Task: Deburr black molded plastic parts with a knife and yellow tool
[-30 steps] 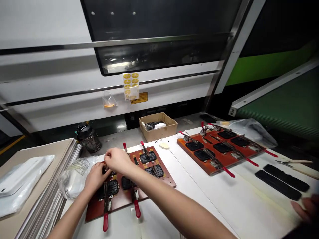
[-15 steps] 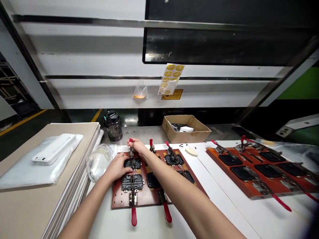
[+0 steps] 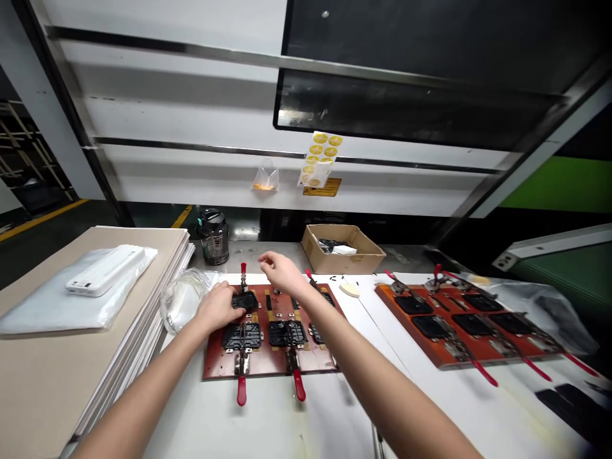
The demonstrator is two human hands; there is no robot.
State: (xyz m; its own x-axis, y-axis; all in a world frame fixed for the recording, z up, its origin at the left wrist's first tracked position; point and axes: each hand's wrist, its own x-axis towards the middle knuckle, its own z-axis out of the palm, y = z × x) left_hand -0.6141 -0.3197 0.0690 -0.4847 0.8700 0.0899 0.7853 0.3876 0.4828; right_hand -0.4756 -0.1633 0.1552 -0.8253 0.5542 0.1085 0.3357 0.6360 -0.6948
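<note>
head view: right hand has let go of the red clamp, grip wide above the board; left hand grip closed on a black fixture.

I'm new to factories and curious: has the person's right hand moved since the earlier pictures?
Yes: the right hand has moved rightward along the far edge of the brown fixture board, away from the red-handled clamp.
</note>
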